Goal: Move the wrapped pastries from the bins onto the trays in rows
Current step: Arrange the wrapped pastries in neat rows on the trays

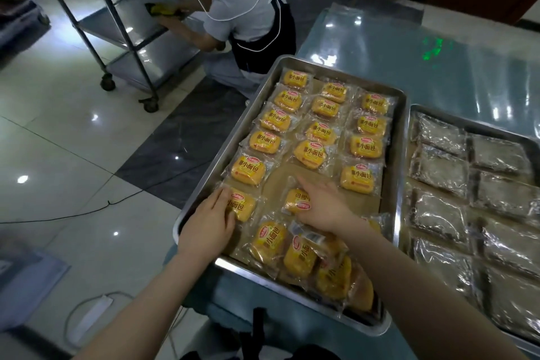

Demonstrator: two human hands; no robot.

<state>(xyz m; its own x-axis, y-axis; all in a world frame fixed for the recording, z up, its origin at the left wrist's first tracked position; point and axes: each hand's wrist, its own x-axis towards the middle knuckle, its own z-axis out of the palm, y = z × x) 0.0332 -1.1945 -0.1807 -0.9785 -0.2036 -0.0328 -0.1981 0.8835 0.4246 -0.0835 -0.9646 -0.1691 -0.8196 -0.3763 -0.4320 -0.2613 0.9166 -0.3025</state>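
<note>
"小面包" in dark characters on each yellow pack of the wrapped pastries [365,147], left tray [277,283], red oval logo [365,140] above it, too small to read

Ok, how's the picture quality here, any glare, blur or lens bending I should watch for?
Head view: the wrapped pastries are sharp, labels legible; white glare spots on the floor tiles and the steel table, plus a green reflection; the cart and the crouching person look soft; wide-angle bending curves the cart's legs; the silver packs glint.
</note>
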